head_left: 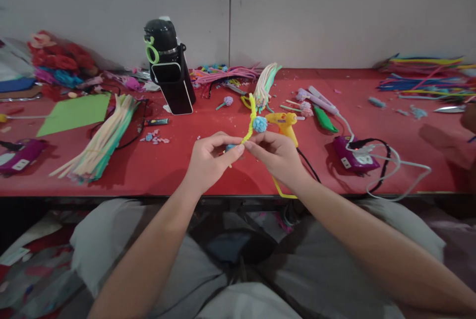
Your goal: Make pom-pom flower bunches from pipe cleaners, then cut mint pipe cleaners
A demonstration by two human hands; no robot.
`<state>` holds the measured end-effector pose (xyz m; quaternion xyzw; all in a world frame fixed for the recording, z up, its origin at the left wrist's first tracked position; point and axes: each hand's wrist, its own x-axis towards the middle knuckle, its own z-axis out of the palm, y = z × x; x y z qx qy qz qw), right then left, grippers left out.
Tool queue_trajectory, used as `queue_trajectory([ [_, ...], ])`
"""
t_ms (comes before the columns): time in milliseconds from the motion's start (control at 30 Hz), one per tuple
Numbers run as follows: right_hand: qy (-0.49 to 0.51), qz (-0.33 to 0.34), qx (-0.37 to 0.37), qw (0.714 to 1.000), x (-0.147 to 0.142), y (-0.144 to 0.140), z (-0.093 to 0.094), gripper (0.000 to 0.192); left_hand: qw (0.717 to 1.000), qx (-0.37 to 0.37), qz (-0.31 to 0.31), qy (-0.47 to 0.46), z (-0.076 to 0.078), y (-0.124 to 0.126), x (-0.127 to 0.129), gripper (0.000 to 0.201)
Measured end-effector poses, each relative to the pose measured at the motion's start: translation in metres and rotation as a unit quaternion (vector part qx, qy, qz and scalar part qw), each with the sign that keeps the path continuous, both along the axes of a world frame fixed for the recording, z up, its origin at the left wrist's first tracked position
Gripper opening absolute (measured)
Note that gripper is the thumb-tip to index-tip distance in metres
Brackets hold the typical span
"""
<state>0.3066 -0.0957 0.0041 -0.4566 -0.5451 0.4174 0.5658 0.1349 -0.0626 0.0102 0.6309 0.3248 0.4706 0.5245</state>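
Observation:
A yellow pipe cleaner (252,116) rises from between the fingertips of both hands, looking twisted along its length. My left hand (212,159) pinches its lower end from the left. From the other side my right hand (277,154) closes thumb and finger on the same end, the two thumbs almost touching. Just beyond my right fingers shows a blue fluffy pompom (260,124); whether it is held or lies on the table I cannot tell. Another bit of blue peeks out by my left fingers. Right behind my right hand lies a yellow glue gun (284,123).
On the red table (178,160) stands a black bottle (169,71). Pipe cleaner bundles lie left (107,140) and behind (266,86). Purple power sockets (355,156) with cables sit at right. A hair-straightener-like tool (320,100) and green card (76,113) lie nearby. Another person's hand edges in far right.

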Motion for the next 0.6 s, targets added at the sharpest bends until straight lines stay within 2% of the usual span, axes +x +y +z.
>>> queue_trajectory([
  [133, -0.001, -0.012, 0.004, 1.0, -0.0025, -0.0006, 0.0002, 0.036, 1.0, 0.006, 0.007, -0.009, -0.0033, -0.0002, 0.0034, 0.012],
  [267, 0.011, -0.015, -0.037, 0.999, -0.0031, -0.0002, -0.0032, 0.039, 0.993, 0.087, 0.069, 0.047, -0.0004, -0.0029, 0.0064, 0.009],
  [400, 0.019, 0.021, -0.111, 0.993, -0.0015, -0.0024, -0.0043, 0.04, 0.975, 0.162, 0.11, 0.106, 0.0018, -0.0046, 0.0066, 0.008],
  [600, 0.0, 0.07, -0.115, 0.991, -0.0014, -0.01, 0.0037, 0.027, 0.964, 0.183, 0.129, 0.144, 0.0022, -0.0015, 0.0018, 0.01],
])
